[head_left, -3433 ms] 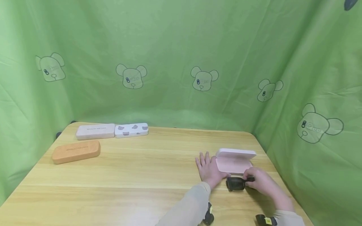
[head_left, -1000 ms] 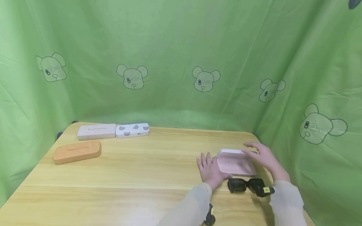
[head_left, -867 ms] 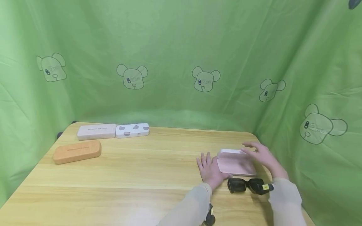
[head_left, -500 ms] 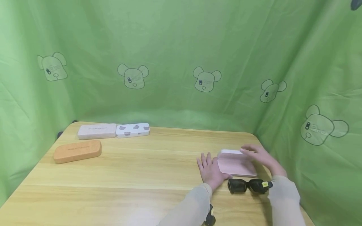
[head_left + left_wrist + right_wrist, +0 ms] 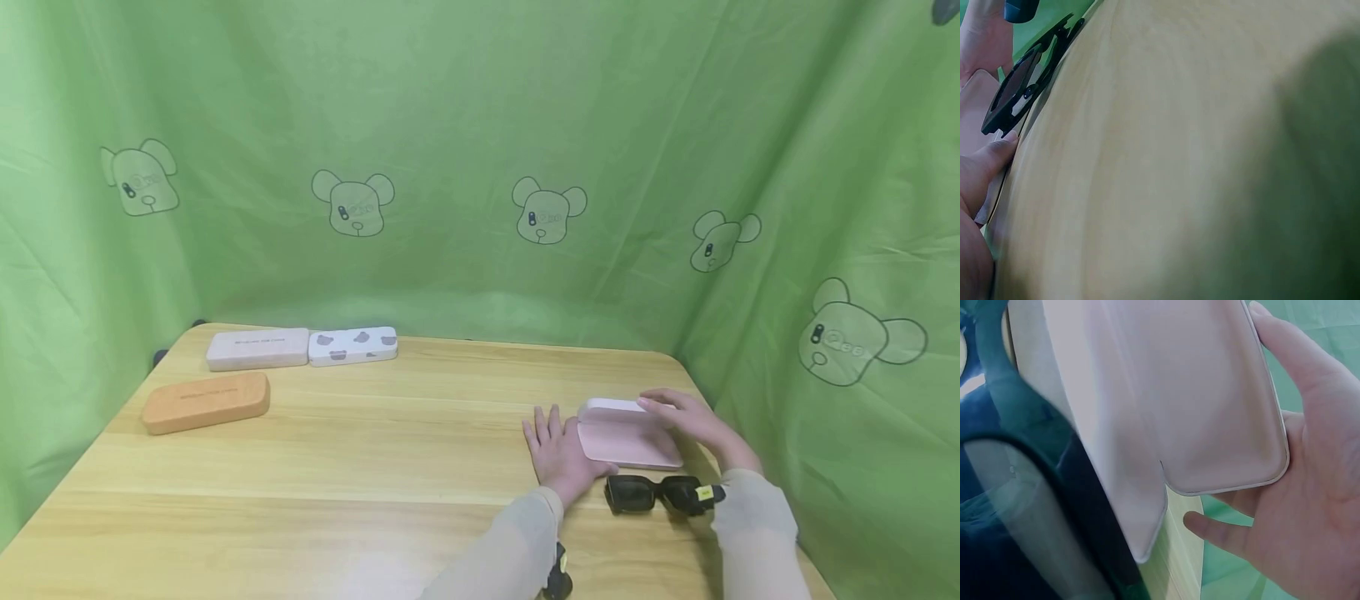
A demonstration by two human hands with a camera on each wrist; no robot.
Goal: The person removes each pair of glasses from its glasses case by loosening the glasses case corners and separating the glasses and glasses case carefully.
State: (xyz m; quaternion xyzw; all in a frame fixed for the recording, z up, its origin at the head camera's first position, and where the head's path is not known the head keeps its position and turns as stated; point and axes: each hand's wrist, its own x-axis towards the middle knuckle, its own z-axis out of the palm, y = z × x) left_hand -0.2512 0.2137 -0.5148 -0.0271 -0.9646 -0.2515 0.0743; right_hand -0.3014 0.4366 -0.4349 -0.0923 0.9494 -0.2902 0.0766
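An opened glasses case [image 5: 626,443] with a pink lining stands at the right of the table, its lid raised at the back. My left hand [image 5: 558,457] rests on the table at the case's left end, fingers spread, thumb along the front edge. With my right hand [image 5: 697,423] I hold the lid [image 5: 1216,400] at its right side, thumb on the rim and some fingers behind it. Black sunglasses [image 5: 632,494] lie just in front of the case, partly covered by the right wrist camera. They loom large and blurred in the right wrist view.
At the table's far left sit an orange glasses case [image 5: 206,404], a pale pink case [image 5: 257,350] and a white case with grey patches [image 5: 352,347], all closed. A green curtain [image 5: 450,267] surrounds the back and sides of the wooden table [image 5: 337,483].
My right hand has let go of the sunglasses, leaving them before the case, and moved up to the lid. Lately it has settled slightly lower there. My left hand has stayed put.
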